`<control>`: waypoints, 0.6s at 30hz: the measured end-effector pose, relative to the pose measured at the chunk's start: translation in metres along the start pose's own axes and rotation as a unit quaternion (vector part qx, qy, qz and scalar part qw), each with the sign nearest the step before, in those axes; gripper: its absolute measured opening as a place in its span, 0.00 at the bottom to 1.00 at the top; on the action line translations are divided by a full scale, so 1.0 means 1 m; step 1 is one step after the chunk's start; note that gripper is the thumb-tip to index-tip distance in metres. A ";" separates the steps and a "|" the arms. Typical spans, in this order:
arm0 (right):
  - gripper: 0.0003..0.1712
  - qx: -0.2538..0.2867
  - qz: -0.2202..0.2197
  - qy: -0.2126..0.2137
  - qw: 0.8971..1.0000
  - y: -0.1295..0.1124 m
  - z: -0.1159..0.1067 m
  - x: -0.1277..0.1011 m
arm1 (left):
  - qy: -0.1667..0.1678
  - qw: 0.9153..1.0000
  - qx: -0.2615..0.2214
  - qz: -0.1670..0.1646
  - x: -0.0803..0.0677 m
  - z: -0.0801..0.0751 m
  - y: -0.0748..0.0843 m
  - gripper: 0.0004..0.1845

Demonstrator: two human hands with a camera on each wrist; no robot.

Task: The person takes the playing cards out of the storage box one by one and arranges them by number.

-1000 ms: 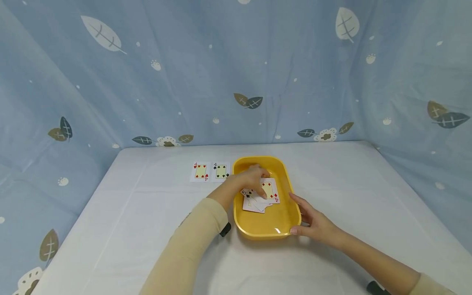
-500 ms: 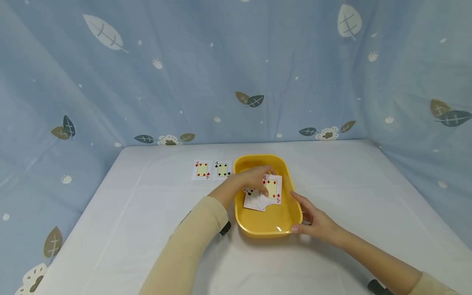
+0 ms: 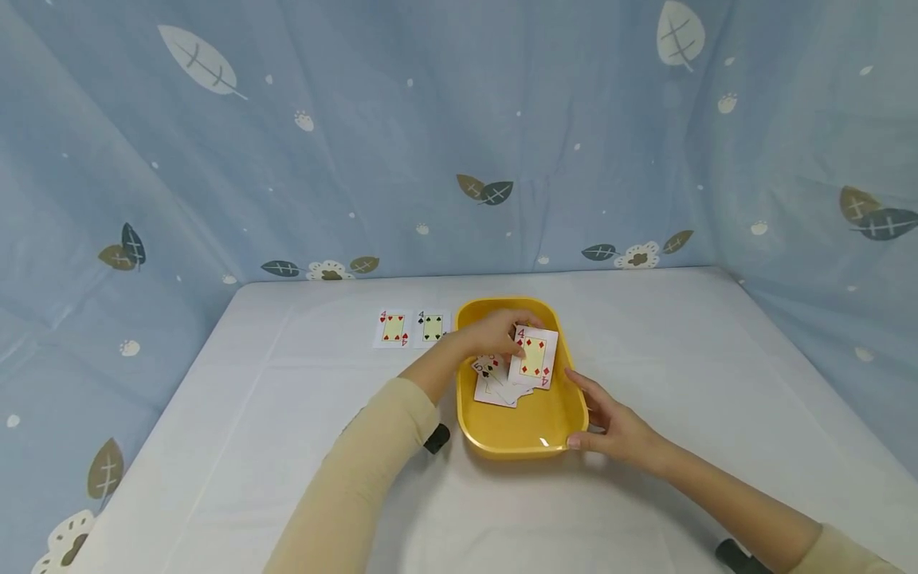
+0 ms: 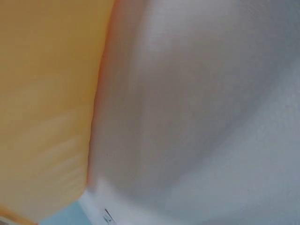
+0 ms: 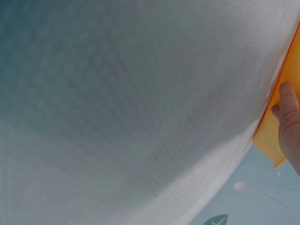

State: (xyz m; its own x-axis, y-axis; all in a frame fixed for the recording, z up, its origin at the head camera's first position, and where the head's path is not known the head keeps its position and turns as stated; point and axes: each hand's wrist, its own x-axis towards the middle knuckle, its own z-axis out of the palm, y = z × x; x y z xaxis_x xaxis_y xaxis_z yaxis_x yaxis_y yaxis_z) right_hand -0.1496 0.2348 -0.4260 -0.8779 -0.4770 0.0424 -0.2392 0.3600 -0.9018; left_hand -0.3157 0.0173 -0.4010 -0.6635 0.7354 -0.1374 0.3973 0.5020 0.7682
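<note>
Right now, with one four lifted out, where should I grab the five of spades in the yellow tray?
Take the five of spades by its left edge, coming from the left over the yellow tray rim. Its right part lies tucked under other cards and the lifted four of diamonds, so probably only that corner is free to pinch.

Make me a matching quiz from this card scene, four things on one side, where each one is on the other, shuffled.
Things:
1. four of diamonds
2. four of hearts
3. right hand
4. five of spades

Places:
A. lying in the yellow tray
B. pinched in the left hand
C. flat on the table, left of the four of spades
D. resting on the tray's right rim

Pairs: 1-B, 2-C, 3-D, 4-A
</note>
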 end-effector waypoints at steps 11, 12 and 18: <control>0.51 -0.004 0.009 -0.007 1.000 0.000 -0.001 0.001 | 0.021 1.000 -0.015 0.016 -0.006 -0.009 0.010 0.25; 0.51 -0.005 0.008 -0.006 1.000 0.000 -0.001 0.001 | 0.023 0.999 -0.019 0.018 -0.007 -0.011 0.011 0.25; 0.51 -0.007 0.005 -0.002 1.000 0.000 0.000 0.001 | 0.038 0.997 -0.066 0.033 -0.012 -0.016 0.016 0.26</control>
State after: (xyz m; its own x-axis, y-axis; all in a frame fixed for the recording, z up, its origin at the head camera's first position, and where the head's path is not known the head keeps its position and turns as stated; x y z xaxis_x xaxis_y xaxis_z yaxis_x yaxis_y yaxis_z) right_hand -0.1503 0.2347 -0.4261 -0.8786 -0.4765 0.0320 -0.2367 0.3763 -0.8958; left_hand -0.3117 0.0087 -0.3772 -0.6868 0.7258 -0.0389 0.3589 0.3852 0.8502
